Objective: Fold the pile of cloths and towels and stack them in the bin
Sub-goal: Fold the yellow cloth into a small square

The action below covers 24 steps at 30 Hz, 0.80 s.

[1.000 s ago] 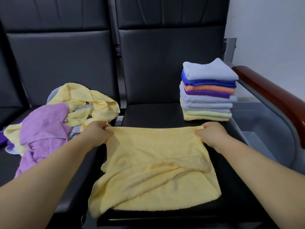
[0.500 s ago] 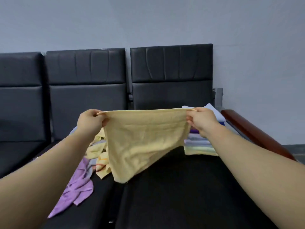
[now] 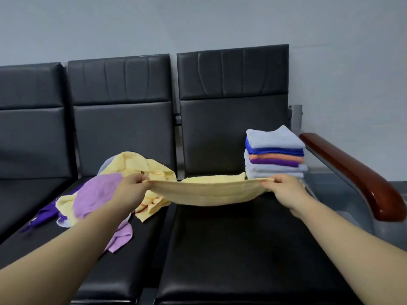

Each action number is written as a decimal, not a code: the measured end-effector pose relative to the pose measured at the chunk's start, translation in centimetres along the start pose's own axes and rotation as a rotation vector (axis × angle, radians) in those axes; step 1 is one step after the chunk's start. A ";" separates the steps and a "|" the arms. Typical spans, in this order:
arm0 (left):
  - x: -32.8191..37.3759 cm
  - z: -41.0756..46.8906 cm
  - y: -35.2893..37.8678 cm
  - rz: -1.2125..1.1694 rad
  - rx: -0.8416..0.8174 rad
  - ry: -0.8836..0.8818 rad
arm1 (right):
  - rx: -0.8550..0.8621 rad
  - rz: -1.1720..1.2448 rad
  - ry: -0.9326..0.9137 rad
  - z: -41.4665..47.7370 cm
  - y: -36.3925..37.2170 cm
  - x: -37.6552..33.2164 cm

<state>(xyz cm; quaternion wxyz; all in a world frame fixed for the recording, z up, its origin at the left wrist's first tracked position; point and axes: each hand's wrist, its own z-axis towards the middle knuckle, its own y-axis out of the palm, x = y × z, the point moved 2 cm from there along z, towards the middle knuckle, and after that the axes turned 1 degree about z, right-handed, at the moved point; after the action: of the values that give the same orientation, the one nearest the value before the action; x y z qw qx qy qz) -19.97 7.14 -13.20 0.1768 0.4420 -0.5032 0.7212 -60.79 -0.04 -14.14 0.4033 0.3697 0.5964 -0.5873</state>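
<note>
Now the left hand [image 3: 132, 187] and right hand [image 3: 284, 188] each pinch a corner of a yellow towel [image 3: 204, 193], fingers [image 3: 141, 178] curled closed on it. It sags between them, seemingly soft, light and floppy, so corners give the best hold.

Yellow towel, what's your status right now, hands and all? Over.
Hands: left hand and right hand each pinching one end of the yellow towel. Towel stretched, sagging above the black seat. Close behind right hand: folded stack.

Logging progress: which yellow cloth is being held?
The yellow cloth stretched between the left hand and right hand; the other yellow cloth lies crumpled in the pile.
</note>
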 end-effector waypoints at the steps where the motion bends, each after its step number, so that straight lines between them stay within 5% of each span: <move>1: -1.1 -0.5 0.6 0.014 -0.040 -0.011 | -0.030 -0.031 -0.001 -0.6 0.3 1.1; 14: -4.7 -3.9 2.2 -0.025 -0.200 -0.193 | -0.300 -0.155 0.276 -2.0 1.4 3.9; 24: -5.4 -2.9 3.5 -0.071 -0.212 -0.290 | -0.186 -0.213 0.339 -1.3 1.7 4.5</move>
<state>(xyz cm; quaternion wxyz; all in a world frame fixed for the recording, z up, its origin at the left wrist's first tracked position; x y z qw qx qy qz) -20.76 9.23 -19.87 0.1734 0.5380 -0.5807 0.5859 -61.09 1.16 -18.94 0.2655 0.3593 0.7430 -0.4984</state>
